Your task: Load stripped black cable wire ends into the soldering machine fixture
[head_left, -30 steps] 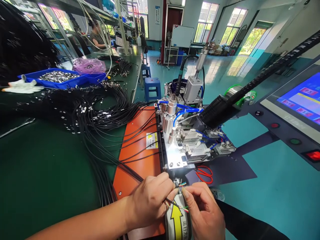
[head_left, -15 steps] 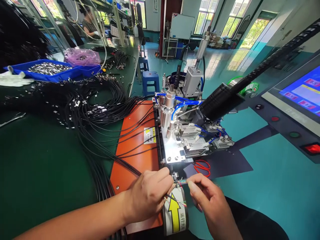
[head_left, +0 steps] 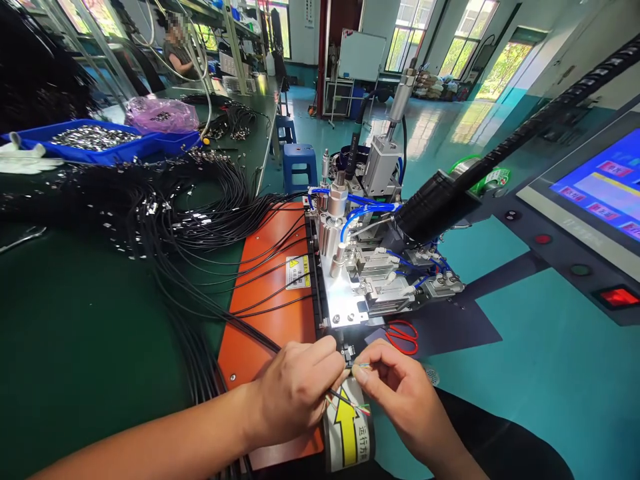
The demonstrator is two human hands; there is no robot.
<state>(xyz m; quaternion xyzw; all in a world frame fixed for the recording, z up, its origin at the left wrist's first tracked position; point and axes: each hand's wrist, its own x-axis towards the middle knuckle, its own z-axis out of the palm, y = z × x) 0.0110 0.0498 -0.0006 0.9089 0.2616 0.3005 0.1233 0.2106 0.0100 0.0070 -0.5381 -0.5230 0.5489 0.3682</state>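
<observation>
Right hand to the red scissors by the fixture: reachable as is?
Probably yes: the red scissors lie just beyond the right hand, nothing between them. But that hand is pinching the coloured wire ends of the black cable the left hand holds, so it must let go first.

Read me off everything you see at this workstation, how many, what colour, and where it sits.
bench: one, green, left half of the view
orange plate: one, orange, on the bench left of the machine
loose cables: many, black, spread over the bench and across the orange plate
machine: one, silver with blue hoses, centre
scissors: one pair, red handles, just in front of the machine
tray: one, blue, far left, holding silver parts
bag: one, pink, behind the tray
stool: one, blue, on the floor past the bench
touchscreen: one, blue display, far right
held cable: one, black with coloured wire ends, between both hands
left hand: pinching the held cable
right hand: pinching its coloured wire ends
</observation>
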